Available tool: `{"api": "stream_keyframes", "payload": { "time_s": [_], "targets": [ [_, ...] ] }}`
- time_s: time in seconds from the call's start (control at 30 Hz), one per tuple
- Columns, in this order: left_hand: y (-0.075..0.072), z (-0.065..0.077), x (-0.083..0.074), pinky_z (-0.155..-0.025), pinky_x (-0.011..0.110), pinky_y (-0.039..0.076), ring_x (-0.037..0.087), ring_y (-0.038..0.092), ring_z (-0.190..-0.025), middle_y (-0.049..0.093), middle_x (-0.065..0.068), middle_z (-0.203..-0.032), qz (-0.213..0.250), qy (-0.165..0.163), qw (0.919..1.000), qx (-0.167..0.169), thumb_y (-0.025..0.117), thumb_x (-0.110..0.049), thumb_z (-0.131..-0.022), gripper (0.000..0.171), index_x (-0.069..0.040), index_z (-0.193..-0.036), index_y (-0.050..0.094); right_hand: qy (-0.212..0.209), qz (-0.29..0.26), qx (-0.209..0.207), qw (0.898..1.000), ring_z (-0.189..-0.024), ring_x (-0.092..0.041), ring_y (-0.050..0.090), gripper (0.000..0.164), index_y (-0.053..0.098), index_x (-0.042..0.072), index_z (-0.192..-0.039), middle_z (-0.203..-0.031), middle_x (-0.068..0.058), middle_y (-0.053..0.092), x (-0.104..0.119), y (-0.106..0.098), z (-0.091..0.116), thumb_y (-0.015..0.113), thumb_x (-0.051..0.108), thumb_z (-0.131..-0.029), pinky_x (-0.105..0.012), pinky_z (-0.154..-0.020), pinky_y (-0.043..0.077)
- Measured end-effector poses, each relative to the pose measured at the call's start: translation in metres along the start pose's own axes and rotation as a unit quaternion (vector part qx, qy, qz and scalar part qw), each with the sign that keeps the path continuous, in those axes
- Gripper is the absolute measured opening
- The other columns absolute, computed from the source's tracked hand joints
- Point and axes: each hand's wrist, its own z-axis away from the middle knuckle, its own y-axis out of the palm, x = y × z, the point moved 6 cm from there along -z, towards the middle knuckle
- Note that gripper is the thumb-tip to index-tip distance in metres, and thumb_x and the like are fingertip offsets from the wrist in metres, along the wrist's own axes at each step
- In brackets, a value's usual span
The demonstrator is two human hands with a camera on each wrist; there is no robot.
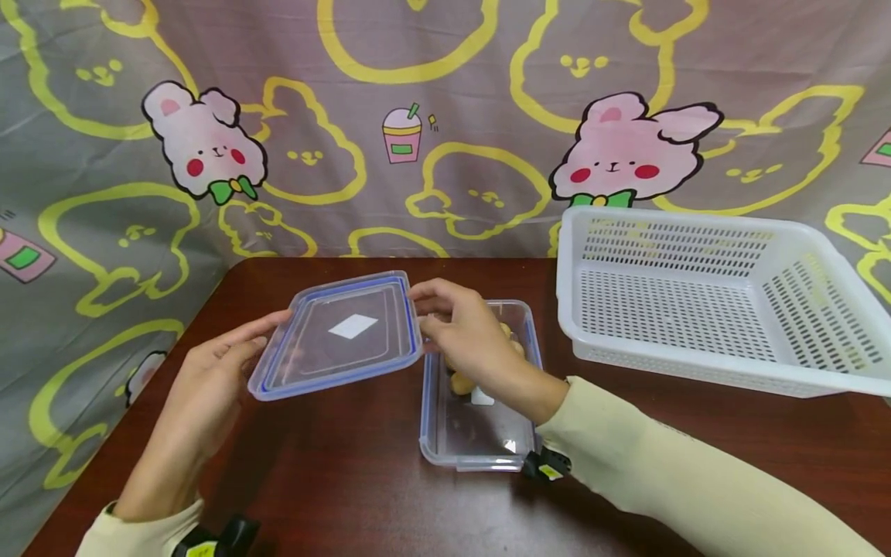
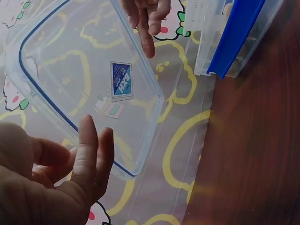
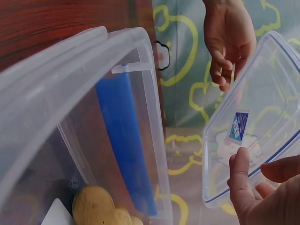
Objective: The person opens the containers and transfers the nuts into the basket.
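Note:
A clear rectangular plastic lid [image 1: 315, 348] with a blue seal is held up at a tilt above the table, a small label on its middle. My left hand [image 1: 209, 387] pinches its left edge between thumb and fingers. At the opposite edge my right hand [image 1: 469, 333] grips the lid, its forearm passing over a clear plastic box [image 1: 428, 433]. The box stands open; blue clips [image 3: 124, 140] show on its side in the wrist views. Inside lie tan, lumpy pieces [image 3: 93, 206] resembling ginger, partly hidden by my right hand in the head view, beside a white label.
A white perforated plastic basket [image 1: 696, 363] stands at the right of the dark red-brown table [image 1: 334, 472]. Behind the table hangs a patterned curtain [image 1: 473, 100], which also covers the left side.

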Motion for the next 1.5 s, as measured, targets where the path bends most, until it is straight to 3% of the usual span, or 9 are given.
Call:
{"api": "stream_keyframes", "payload": {
  "time_s": [0.1, 0.27, 0.57, 0.8, 0.97, 1.07, 1.2, 1.5],
  "targets": [
    [-0.002, -0.002, 0.005, -0.07, 0.026, 0.062, 0.008, 0.073, -0.091, 0.076, -0.011, -0.115, 0.044, 0.003, 0.9989, 0.014, 0.049, -0.031, -0.112, 0.04, -0.014, -0.145, 0.064, -0.003, -0.01, -0.001, 1.0, -0.09, -0.018, 0.073, 0.036, 0.065, -0.005, -0.129, -0.119, -0.023, 0.074, -0.003, 0.004, -0.003, 0.055, -0.01, -0.095, -0.029, -0.069, 0.061],
    [-0.007, -0.005, 0.009, -0.072, 0.024, 0.061, 0.007, 0.075, -0.094, 0.077, -0.01, -0.112, 0.041, 0.011, 0.999, 0.015, 0.058, -0.033, -0.108, 0.039, -0.015, -0.142, 0.067, 0.0, -0.015, -0.002, 1.0, -0.079, -0.013, 0.067, 0.038, 0.065, -0.008, -0.129, -0.114, -0.024, 0.073, -0.008, 0.01, -0.007, 0.054, -0.012, -0.093, -0.027, -0.067, 0.06],
    [-0.016, -0.013, 0.021, -0.073, 0.026, 0.062, 0.007, 0.074, -0.088, 0.075, -0.018, -0.103, -0.043, -0.042, 0.9981, -0.015, 0.063, -0.031, -0.106, 0.057, -0.005, -0.155, 0.05, 0.055, -0.061, -0.004, 0.997, -0.075, -0.013, 0.06, 0.037, 0.067, -0.011, -0.121, -0.096, -0.013, 0.062, -0.019, 0.021, -0.016, 0.044, -0.013, -0.092, -0.025, -0.067, 0.059],
    [-0.027, -0.017, 0.028, -0.072, 0.023, 0.061, 0.007, 0.073, -0.083, 0.074, -0.019, -0.098, -0.074, -0.039, 0.9962, -0.024, 0.065, -0.029, -0.105, 0.062, -0.003, -0.158, 0.045, 0.082, -0.07, 0.019, 0.994, -0.076, -0.015, 0.06, 0.03, 0.063, -0.008, -0.124, -0.097, -0.008, 0.057, -0.023, 0.035, -0.023, 0.051, -0.009, -0.097, -0.03, -0.068, 0.063],
    [-0.036, -0.02, 0.037, -0.072, 0.022, 0.06, 0.003, 0.071, -0.083, 0.073, -0.021, -0.096, -0.055, -0.057, 0.9968, -0.012, 0.062, -0.024, -0.106, 0.067, 0.002, -0.162, 0.034, 0.11, -0.093, 0.034, 0.989, -0.075, -0.016, 0.058, 0.047, 0.051, -0.004, -0.144, -0.097, -0.008, 0.054, -0.026, 0.046, -0.029, 0.051, -0.01, -0.097, -0.035, -0.066, 0.064],
    [-0.041, -0.023, 0.042, -0.074, 0.02, 0.06, 0.001, 0.069, -0.084, 0.072, -0.024, -0.095, -0.091, -0.07, 0.9933, -0.013, 0.059, -0.029, -0.108, 0.065, 0.002, -0.161, 0.036, 0.133, -0.115, 0.041, 0.984, -0.074, -0.016, 0.06, 0.063, 0.041, -0.003, -0.156, -0.096, -0.008, 0.054, -0.03, 0.054, -0.033, 0.052, -0.011, -0.094, -0.039, -0.067, 0.065],
    [-0.047, -0.027, 0.047, -0.073, 0.023, 0.06, 0.004, 0.069, -0.081, 0.07, -0.024, -0.093, -0.149, -0.087, 0.9849, -0.016, 0.054, -0.037, -0.109, 0.063, -0.002, -0.16, 0.041, 0.16, -0.131, 0.053, 0.977, -0.073, -0.018, 0.064, 0.069, 0.037, -0.004, -0.158, -0.094, -0.01, 0.056, -0.035, 0.066, -0.039, 0.054, -0.013, -0.092, -0.043, -0.071, 0.065],
    [-0.057, -0.035, 0.055, -0.07, 0.026, 0.058, 0.004, 0.067, -0.08, 0.069, -0.021, -0.09, -0.179, -0.116, 0.9764, -0.033, 0.046, -0.034, -0.112, 0.057, -0.007, -0.161, 0.04, 0.2, -0.13, 0.076, 0.968, -0.084, -0.025, 0.07, 0.074, 0.036, 0.003, -0.16, -0.099, -0.016, 0.066, -0.042, 0.086, -0.048, 0.055, -0.014, -0.09, -0.04, -0.07, 0.065]
  ]
}}
